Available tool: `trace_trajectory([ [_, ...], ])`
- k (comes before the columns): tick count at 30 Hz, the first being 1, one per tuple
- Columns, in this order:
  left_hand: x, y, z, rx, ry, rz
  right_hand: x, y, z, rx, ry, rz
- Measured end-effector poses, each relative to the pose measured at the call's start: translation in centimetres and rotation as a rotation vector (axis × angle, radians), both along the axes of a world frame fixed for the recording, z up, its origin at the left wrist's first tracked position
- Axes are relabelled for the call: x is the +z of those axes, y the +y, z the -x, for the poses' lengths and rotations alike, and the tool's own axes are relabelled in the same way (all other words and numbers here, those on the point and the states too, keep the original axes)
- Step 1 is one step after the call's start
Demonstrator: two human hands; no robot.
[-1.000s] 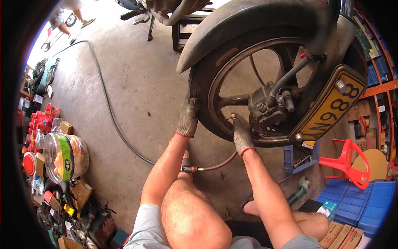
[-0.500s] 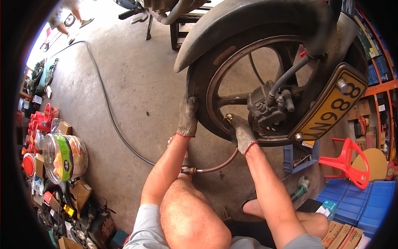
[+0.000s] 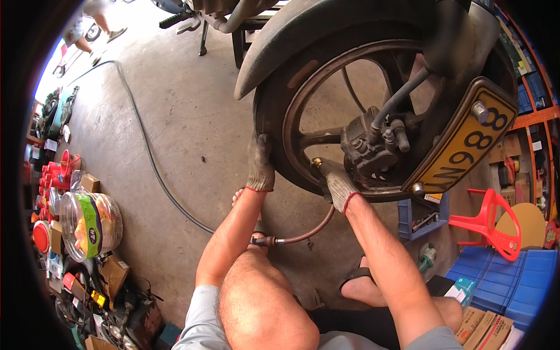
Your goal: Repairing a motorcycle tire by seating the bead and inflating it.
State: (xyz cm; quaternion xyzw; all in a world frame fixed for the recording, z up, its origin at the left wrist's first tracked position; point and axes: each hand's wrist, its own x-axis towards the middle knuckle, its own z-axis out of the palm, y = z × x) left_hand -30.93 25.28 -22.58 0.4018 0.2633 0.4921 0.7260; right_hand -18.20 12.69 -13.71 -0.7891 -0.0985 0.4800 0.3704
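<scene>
Both of my hands wear dirty knitted work gloves with red cuffs. My left hand (image 3: pixel 261 164) grips the outer side of a black motorcycle tyre (image 3: pixel 270 119), its fingers partly hidden by the tyre. At the lower part of the spoked wheel rim (image 3: pixel 290 125), my right hand (image 3: pixel 338 181) is closed on a brass air chuck (image 3: pixel 317 163). Whether the chuck sits on the valve I cannot tell. A brown air hose (image 3: pixel 322 227) drops from under that hand to a coupling (image 3: pixel 266 240) near my knee. The brake caliper (image 3: pixel 364 143) is just right of the chuck.
A long dark hose (image 3: pixel 140 125) curves over the concrete floor. Left are a clear plastic tub (image 3: pixel 108 224) and piled parts. To the right are a yellow plate (image 3: pixel 464 140), a red plastic chair (image 3: pixel 490 224), a blue crate (image 3: pixel 411 224) and shelves. A person's legs (image 3: pixel 102 26) show far left.
The wheel and both hands appear slightly further left in the view. My grip on the tyre and the chuck stays the same. My right foot shows more now.
</scene>
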Motion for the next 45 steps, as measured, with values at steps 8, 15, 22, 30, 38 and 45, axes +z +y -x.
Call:
trace_trajectory([
  [8, -0.7, -0.5, -0.4, 0.034, -0.041, 0.042, 0.3, -0.3, -0.2, 0.059, -0.031, -0.022],
  [15, 0.0, -0.6, -0.2, 0.026, 0.003, 0.013, 0.1, -0.3, -0.4, 0.102, -0.054, 0.071],
  [22, -0.7, -0.2, -0.1, 0.014, 0.006, 0.078, -0.4, -0.3, -0.7, 0.093, 0.041, 0.141],
  [30, -0.5, -0.4, -0.4, 0.063, 0.005, 0.038, -2.3, -0.8, -1.0, 0.13, -0.064, -0.116],
  [38, 0.1, -0.7, -0.2, 0.033, 0.001, 0.046, -1.0, -0.5, -0.8, 0.182, -0.133, -0.045],
  [45, -0.4, -0.4, 0.6, -0.011, 0.039, -0.015, -0.9, -0.5, -0.7, 0.15, -0.138, -0.077],
])
